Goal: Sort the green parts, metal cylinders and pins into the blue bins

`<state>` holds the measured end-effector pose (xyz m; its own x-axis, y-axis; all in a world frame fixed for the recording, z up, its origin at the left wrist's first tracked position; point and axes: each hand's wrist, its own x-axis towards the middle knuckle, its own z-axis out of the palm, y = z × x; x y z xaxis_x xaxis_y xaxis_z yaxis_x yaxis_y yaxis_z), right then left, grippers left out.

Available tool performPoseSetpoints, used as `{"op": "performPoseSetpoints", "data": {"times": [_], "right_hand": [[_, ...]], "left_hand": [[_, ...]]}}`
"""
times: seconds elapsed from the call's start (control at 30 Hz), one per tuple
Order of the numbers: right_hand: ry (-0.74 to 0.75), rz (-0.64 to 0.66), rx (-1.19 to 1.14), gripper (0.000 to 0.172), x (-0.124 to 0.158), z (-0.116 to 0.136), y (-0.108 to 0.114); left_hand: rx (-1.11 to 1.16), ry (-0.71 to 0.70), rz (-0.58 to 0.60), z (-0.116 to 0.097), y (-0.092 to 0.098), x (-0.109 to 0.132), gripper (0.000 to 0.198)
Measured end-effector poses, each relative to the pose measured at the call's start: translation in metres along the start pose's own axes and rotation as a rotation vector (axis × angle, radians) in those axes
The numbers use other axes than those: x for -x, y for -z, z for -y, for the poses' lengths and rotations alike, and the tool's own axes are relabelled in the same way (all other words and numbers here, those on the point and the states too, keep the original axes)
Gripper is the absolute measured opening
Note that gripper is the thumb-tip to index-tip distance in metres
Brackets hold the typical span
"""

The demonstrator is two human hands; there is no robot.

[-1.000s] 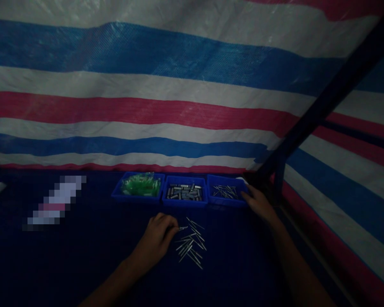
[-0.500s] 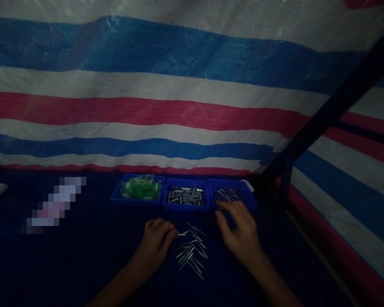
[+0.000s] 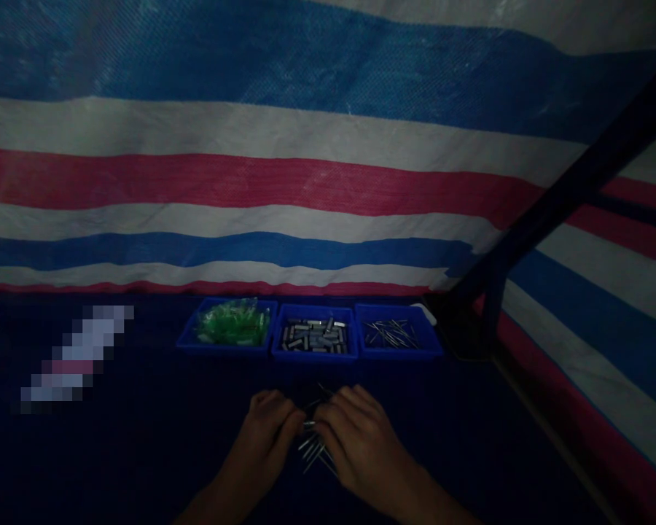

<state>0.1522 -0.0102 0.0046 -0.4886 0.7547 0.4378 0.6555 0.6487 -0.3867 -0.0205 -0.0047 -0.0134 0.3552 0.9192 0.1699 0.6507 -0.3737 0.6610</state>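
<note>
My left hand (image 3: 270, 434) is closed in a pinch on a thin silver metal rod (image 3: 309, 423), whose bright end pokes out past the thumb. Close against it on the right, my right hand (image 3: 361, 441) has its fingers curled together at the rod's free end; what they hold is hidden. Beneath and between the hands lies a loose pile of thin metal rods (image 3: 313, 446) on the dark blue tabletop (image 3: 142, 452), partly covered by my right hand.
Behind the hands stand three blue trays: one with a clear bag of green pieces (image 3: 232, 321), one with short metal blocks (image 3: 315, 335), one with thin rods (image 3: 392, 334). A striped tarp (image 3: 251, 182) hangs behind; a dark slanted post (image 3: 552, 197) rises at right.
My right hand has come from the right-hand tray down and left to meet my left hand, its fingers closing. My left hand stays nearly in place; the view has shifted slightly.
</note>
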Motion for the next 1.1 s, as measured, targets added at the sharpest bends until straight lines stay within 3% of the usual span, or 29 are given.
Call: {"op": "performPoseSetpoints", "data": {"times": [0.1,0.23,0.33,0.6,0.8,1.1], "right_hand": [[-0.064,-0.145,0.025,0.017,-0.002,-0.014,0.007],[-0.272,-0.471,0.169,0.008,-0.001,-0.051,0.028],[-0.409,-0.554,0.212,0.022,0.002,-0.066,0.036],[-0.247,-0.252,0.029,0.025,0.005,-0.043,0.015],[-0.157,-0.104,-0.057,0.020,0.002,-0.033,0.007],[-0.069,0.031,-0.003,0.016,0.006,-0.013,-0.009]], "left_hand": [[-0.007,-0.001,0.049,-0.003,0.004,0.001,0.026],[-0.162,0.000,0.029,0.006,0.009,-0.001,0.012],[-0.264,0.008,0.017,0.016,0.010,-0.003,0.009],[-0.354,-0.023,0.023,0.015,0.006,-0.004,0.012],[-0.437,-0.062,0.012,0.017,0.000,-0.002,0.017],[0.022,-0.014,0.030,0.007,0.002,-0.002,0.018]]}}
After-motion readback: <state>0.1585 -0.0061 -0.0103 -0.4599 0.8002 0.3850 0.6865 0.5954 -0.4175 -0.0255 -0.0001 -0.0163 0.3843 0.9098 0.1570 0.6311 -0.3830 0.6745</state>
